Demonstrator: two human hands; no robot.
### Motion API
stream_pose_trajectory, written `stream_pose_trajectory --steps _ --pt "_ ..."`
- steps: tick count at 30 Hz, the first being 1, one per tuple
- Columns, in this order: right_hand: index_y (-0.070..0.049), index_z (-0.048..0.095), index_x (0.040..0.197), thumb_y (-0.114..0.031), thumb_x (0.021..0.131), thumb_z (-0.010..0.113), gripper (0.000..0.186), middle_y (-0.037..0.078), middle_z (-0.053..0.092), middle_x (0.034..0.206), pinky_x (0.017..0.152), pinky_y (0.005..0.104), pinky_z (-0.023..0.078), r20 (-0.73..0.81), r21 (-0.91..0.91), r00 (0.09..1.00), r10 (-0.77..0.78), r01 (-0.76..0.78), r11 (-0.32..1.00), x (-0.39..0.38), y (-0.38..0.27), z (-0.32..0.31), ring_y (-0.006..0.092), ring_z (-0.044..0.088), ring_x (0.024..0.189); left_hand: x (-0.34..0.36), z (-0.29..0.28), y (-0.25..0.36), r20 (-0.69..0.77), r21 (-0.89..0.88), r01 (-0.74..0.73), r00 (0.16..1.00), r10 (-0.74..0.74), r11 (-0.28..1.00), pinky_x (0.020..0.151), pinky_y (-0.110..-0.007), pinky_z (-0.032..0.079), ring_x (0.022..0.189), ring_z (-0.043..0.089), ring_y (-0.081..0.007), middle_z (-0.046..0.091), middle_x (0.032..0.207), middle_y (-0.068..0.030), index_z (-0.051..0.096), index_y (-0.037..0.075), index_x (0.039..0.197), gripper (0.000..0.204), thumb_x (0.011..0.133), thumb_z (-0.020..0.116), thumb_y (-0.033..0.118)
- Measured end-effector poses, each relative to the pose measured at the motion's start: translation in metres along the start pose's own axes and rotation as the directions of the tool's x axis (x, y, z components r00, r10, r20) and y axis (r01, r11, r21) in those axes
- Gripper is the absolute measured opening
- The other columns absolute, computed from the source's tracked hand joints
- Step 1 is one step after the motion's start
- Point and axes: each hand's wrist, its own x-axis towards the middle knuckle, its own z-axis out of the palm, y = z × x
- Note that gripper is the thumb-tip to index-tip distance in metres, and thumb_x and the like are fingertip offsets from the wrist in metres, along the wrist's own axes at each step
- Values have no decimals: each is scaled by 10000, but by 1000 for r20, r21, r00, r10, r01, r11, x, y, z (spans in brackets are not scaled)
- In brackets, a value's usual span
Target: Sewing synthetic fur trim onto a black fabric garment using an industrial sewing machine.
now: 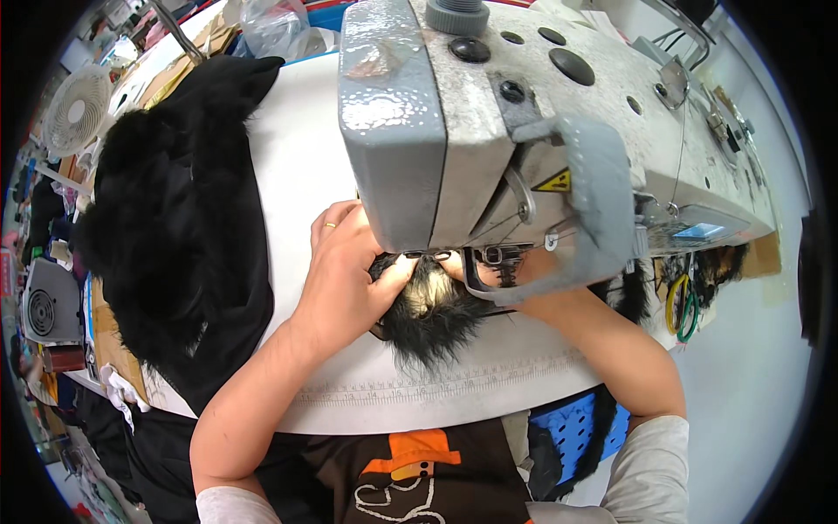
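Observation:
My left hand (345,271), a ring on one finger, presses down on a small piece of black fake fur (432,319) lying on the white sewing table (297,166). Its fingertips pinch the fur's edge right under the head of the grey sewing machine (489,113). My right hand (515,278) is mostly hidden behind the machine's grey guard; only part of it shows, resting on the same fur piece from the right. The needle area is covered by the machine head.
A large heap of black fur fabric (175,227) lies on the table's left side. A white fan (77,109) stands far left. Scissors with yellow and green loops (683,306) hang at the right. A blue perforated crate (572,428) sits below the table edge.

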Motion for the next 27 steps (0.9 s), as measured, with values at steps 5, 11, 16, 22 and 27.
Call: stream_pose_trajectory --steps 5,11,16,22,27 --pt "-93 686 1213 -185 921 686 306 139 729 1088 897 411 589 58 99 997 52 -58 993 -9 5 -7 309 721 1014 1 5 -2 -118 -68 -34 993 26 997 1143 -483 336 1240 521 -354 645 1203 -75 738 106 1057 277 789 765 41" --pt "-109 682 1278 -172 990 682 295 112 729 1190 952 375 582 407 450 855 320 -493 744 -16 8 -20 248 701 1109 3 6 3 -188 -167 -27 982 -5 986 1142 -494 344 1243 516 -367 631 1189 -89 705 93 983 221 775 749 34" --pt "-124 709 1245 -203 982 689 276 101 736 1198 935 391 573 319 -70 939 129 -112 991 -9 3 -28 237 711 1087 5 8 0 -199 -126 -42 980 16 991 1134 -493 352 1223 527 -363 629 1148 -88 689 84 951 194 773 750 34" --pt "-76 751 1215 -340 964 726 366 128 770 1182 1018 415 540 304 -107 933 193 -167 980 8 -19 -30 276 706 1143 5 13 -10 -173 -32 -45 984 39 998 1116 -489 367 1183 547 -358 629 1100 -88 673 67 923 177 768 752 32" --pt "-71 757 1195 -340 962 725 357 121 775 1163 1011 416 541 219 -174 967 130 -92 980 7 -23 -30 282 709 1128 4 13 -10 -181 -100 -74 982 55 992 1104 -486 376 1165 559 -354 635 1084 -90 659 54 906 170 770 761 43"
